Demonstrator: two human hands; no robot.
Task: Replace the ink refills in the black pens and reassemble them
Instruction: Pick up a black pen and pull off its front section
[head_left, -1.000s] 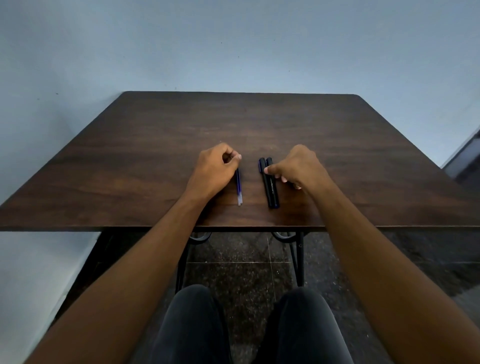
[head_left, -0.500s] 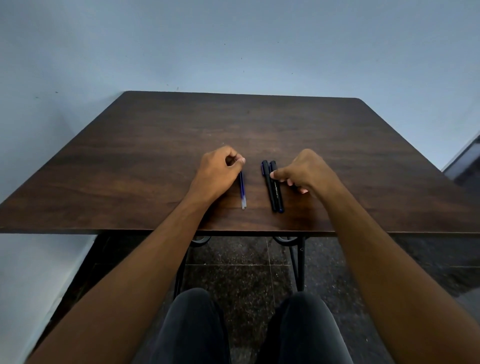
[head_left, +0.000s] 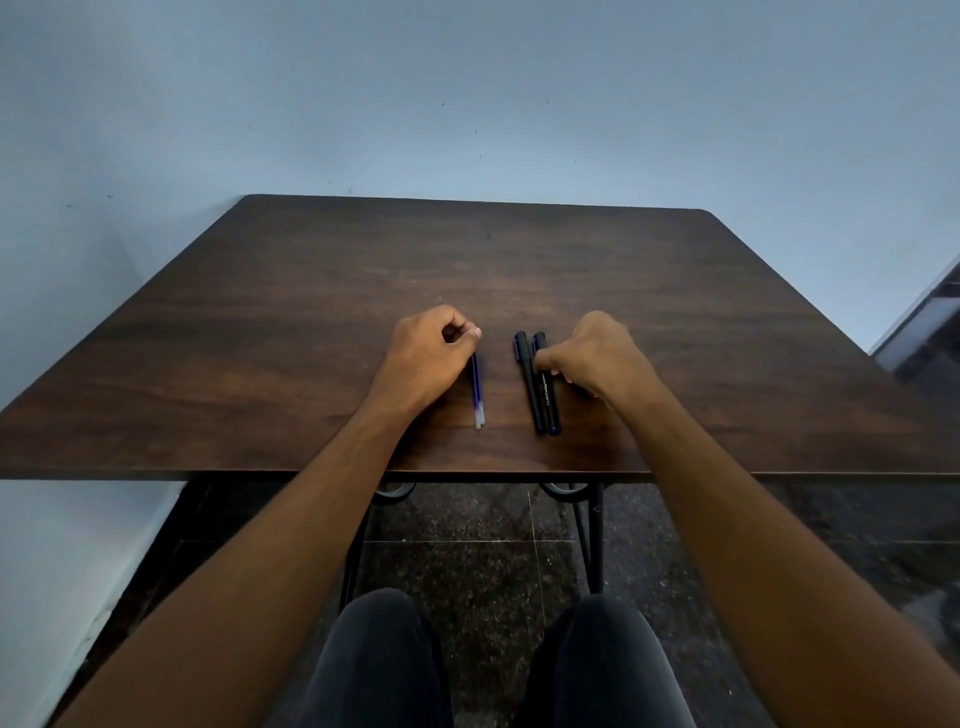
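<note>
Desk (head_left: 311, 332), dark wood. Two black pens (head_left: 537, 387) side by side, right hand (head_left: 597, 358) touching at 3 o'clock. Blue refills (head_left: 476, 395), left hand (head_left: 431, 353) curled at 9 o'clock.

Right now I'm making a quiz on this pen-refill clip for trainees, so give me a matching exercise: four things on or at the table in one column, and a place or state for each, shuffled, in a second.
Column 1
1. blue refills
2. black pens
3. left hand
4. right hand

Column 2
A. touches the right one of a dark pair
B. fingers curled, at the far end of thin blue tubes
C. lie side by side, right of centre, on the table
D. lie left of the dark pair, clear tips toward the person

Pairs: 1-D, 2-C, 3-B, 4-A
</note>
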